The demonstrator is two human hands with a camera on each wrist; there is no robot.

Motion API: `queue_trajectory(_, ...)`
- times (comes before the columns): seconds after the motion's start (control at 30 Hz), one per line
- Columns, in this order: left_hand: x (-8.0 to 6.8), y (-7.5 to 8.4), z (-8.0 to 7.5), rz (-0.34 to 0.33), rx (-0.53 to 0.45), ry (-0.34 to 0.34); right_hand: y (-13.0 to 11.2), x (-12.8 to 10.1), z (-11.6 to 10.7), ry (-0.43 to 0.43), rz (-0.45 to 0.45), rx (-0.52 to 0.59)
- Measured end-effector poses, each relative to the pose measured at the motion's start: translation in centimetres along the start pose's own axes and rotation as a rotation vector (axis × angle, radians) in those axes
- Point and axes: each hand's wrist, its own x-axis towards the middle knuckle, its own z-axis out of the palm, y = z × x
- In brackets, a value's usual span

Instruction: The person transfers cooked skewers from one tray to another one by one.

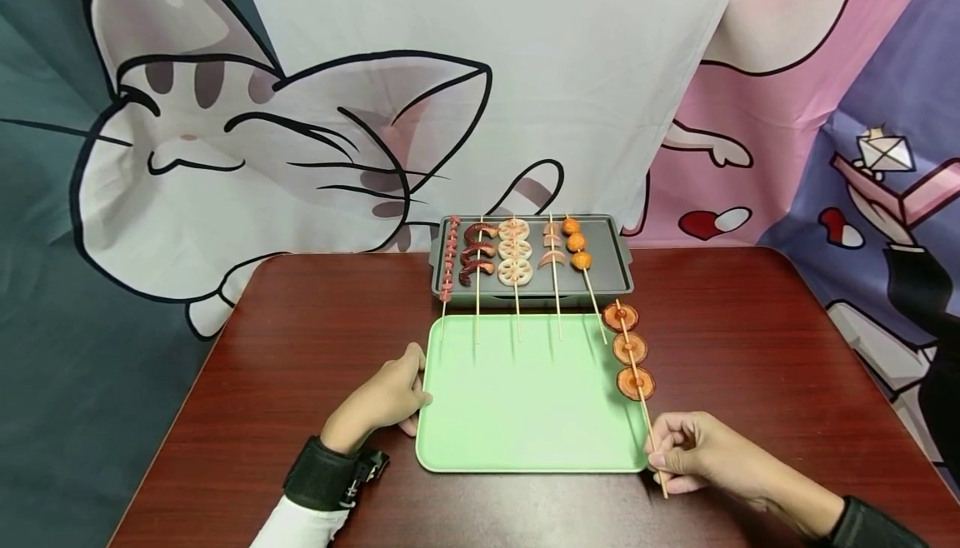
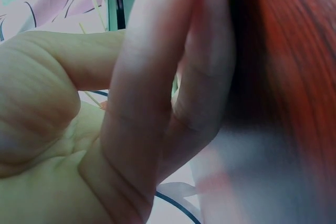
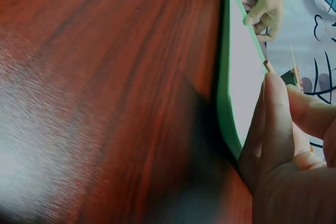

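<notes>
A light green tray lies on the dark red table in the head view. My left hand grips the tray's left edge, and the right wrist view shows it there too. My right hand pinches the lower end of a wooden skewer at the tray's front right corner. That skewer carries three round orange-brown slices and lies along the tray's right edge. In the right wrist view my right fingers sit against the tray's rim. The left wrist view is filled by my left fingers, blurred.
A grey grill pan stands just behind the tray and holds several skewers of food, their sticks reaching over the tray's far edge. A cartoon-printed cloth hangs behind the table. Bare table lies on both sides of the tray.
</notes>
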Motion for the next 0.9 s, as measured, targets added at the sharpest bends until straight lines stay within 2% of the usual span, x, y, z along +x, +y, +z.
queue_trajectory(0.63, -0.1, 0.0, 0.1, 0.0, 0.01, 0.005, 1.2, 0.4, 0.8, 0.044, 0.055, -0.008)
queue_trajectory(0.9, 0.0, 0.0, 0.1, -0.007, 0.013, 0.004, 1.3, 0.6, 0.9, 0.081, 0.053, -0.116)
